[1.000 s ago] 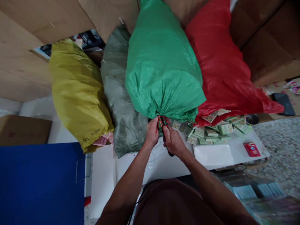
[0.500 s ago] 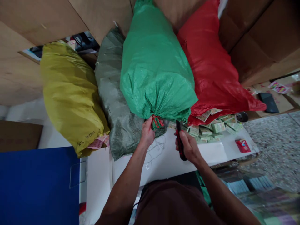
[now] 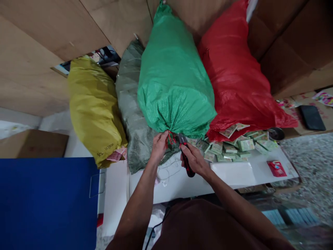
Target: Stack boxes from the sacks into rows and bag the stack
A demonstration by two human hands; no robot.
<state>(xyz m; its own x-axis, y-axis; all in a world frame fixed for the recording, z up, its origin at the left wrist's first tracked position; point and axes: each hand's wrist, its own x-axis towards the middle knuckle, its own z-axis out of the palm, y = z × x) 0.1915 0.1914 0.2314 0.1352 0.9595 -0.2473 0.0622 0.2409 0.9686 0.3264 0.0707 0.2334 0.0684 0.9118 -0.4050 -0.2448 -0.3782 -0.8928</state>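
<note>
A big green woven sack (image 3: pixel 177 80) lies with its gathered mouth facing me, bound with red string (image 3: pixel 171 138). My left hand (image 3: pixel 159 147) is closed on that tied mouth from the left. In my right hand (image 3: pixel 195 158) is a utility knife (image 3: pixel 187 163) with a black and red handle. Its metal blade end points up beside the string, just right of it; whether it touches I cannot tell. Beneath and left of the green sack lies a grey-green sack (image 3: pixel 137 139).
A yellow sack (image 3: pixel 93 111) leans at left, a red sack (image 3: pixel 234 69) at right. Bundles of paper notes (image 3: pixel 234 149) spill onto the white table (image 3: pixel 145 180). Also there are a small red pack (image 3: pixel 276 168), a dark phone (image 3: pixel 312 118) and a blue panel (image 3: pixel 47 201).
My right hand has brought the utility knife leftward to the tied mouth of the green sack. My left hand keeps its hold. The camera view has shifted somewhat.
</note>
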